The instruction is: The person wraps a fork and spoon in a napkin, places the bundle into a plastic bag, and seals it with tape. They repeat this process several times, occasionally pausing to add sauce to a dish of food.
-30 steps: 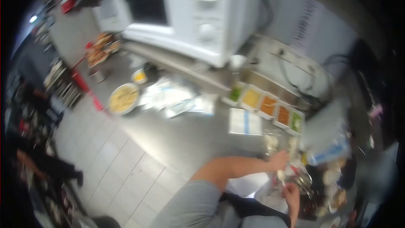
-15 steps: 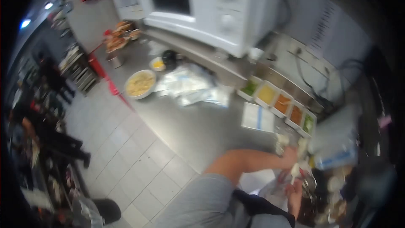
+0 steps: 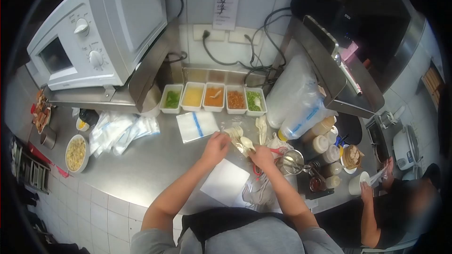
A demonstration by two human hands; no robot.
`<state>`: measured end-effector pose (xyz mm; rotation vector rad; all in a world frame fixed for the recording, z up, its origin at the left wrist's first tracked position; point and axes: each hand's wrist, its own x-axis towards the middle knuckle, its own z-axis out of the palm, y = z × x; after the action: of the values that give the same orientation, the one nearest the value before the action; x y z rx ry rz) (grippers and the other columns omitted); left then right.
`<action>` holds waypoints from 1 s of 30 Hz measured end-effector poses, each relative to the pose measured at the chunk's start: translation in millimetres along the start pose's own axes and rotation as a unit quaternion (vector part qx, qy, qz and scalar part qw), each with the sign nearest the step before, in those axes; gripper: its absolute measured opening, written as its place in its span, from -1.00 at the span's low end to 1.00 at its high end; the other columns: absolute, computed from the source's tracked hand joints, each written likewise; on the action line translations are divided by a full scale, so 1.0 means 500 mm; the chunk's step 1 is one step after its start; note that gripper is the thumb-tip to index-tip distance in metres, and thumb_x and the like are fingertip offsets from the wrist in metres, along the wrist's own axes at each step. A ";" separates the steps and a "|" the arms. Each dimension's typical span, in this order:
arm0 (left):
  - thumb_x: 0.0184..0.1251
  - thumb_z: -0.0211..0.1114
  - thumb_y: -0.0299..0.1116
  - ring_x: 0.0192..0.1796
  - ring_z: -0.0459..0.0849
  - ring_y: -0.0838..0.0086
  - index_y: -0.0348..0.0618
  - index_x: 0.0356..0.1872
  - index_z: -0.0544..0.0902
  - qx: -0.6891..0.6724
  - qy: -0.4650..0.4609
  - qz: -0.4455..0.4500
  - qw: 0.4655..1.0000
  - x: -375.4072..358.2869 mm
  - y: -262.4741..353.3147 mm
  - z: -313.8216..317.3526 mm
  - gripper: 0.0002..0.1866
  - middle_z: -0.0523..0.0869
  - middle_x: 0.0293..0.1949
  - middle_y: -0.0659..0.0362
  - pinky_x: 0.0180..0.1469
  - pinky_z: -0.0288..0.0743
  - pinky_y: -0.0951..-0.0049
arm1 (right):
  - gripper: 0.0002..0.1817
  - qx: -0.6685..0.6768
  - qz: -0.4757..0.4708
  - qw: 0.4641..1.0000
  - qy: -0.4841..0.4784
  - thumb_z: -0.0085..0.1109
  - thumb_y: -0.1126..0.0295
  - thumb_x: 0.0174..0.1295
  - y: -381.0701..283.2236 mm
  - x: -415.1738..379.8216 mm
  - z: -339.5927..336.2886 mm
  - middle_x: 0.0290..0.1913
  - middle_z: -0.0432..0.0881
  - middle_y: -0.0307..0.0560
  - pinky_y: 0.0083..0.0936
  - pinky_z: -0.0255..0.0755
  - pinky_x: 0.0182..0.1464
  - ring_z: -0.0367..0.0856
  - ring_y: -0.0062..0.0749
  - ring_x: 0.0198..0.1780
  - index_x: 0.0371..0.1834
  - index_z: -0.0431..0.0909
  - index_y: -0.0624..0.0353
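Note:
My right hand (image 3: 262, 157) is closed on the handle of a cream plastic spoon (image 3: 246, 142), its bowl pointing toward the wall. My left hand (image 3: 216, 147) has curled fingers beside several similar spoons in a clear bag (image 3: 234, 133); whether it pinches anything is hidden. Another bundle of cream spoons (image 3: 261, 129) lies farther back. Below my hands is a white sheet (image 3: 225, 182). Red-handled scissors (image 3: 257, 170) are partly under my right wrist, next to a metal pot (image 3: 291, 162). A crumpled cloth (image 3: 259, 192) lies nearer my body.
White tubs of toppings (image 3: 214, 97) line the back, behind a stack of blue-striped bags (image 3: 197, 127). Sauce bottles (image 3: 320, 144) stand right; a microwave (image 3: 75, 37) overhangs left. A bowl of food (image 3: 76, 154) sits far left. A co-worker's hand (image 3: 366, 192) holds a white container (image 3: 359, 183).
My view has swung right and straightened toward the wall, bringing a co-worker at the right into sight. The spoon remains in my right hand; my hands now show more clearly.

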<state>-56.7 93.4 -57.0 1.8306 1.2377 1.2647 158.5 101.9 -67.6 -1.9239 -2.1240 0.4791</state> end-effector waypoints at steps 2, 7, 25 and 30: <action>0.04 0.17 -0.63 -0.18 0.59 0.21 -0.23 -0.29 0.59 -0.009 0.016 -0.012 1.000 -0.018 -0.014 -0.012 -0.81 0.53 -0.23 0.03 -0.14 0.50 0.37 | -0.66 -0.001 0.014 1.000 0.000 0.17 0.14 0.06 -0.019 -0.013 -0.020 -0.37 0.62 0.21 -0.14 0.47 -0.21 0.61 0.06 -0.27 -0.30 0.60 0.23; 0.13 0.13 -0.64 -0.30 0.63 0.43 -0.24 -0.29 0.59 -0.094 0.034 -0.114 0.988 -0.070 -0.022 -0.006 -0.85 0.54 -0.26 0.12 -0.22 0.52 0.51 | -0.69 -0.026 0.016 0.999 0.018 0.20 0.21 0.03 -0.028 -0.044 -0.020 -0.40 0.62 0.18 -0.14 0.49 -0.24 0.61 0.05 -0.29 -0.25 0.59 0.20; 0.35 0.15 -0.38 0.20 0.41 0.41 -0.14 0.34 0.15 -0.619 -0.121 -0.306 0.713 -0.118 0.128 0.089 -0.42 0.45 0.16 0.09 0.22 0.30 0.38 | -0.85 0.413 0.105 0.896 -0.122 0.24 0.35 0.10 0.011 -0.319 -0.180 -0.67 0.38 -0.37 -0.66 0.10 -0.63 0.24 -0.75 -0.66 -0.49 0.55 0.19; 0.32 0.19 -0.37 0.22 0.37 0.34 -0.15 0.33 0.15 -0.313 -0.034 -0.197 0.928 -0.134 0.101 0.128 -0.39 0.38 0.22 0.08 0.25 0.25 0.33 | -0.94 0.522 0.184 0.825 -0.115 0.19 0.44 0.16 -0.009 -0.358 -0.163 -0.67 0.32 -0.47 -0.75 -0.07 -0.66 0.12 -0.82 -0.69 -0.44 0.56 0.15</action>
<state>12.9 14.2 -64.0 1.0923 0.9483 1.1723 205.3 -69.4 16.9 -1.5602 -1.0641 1.6004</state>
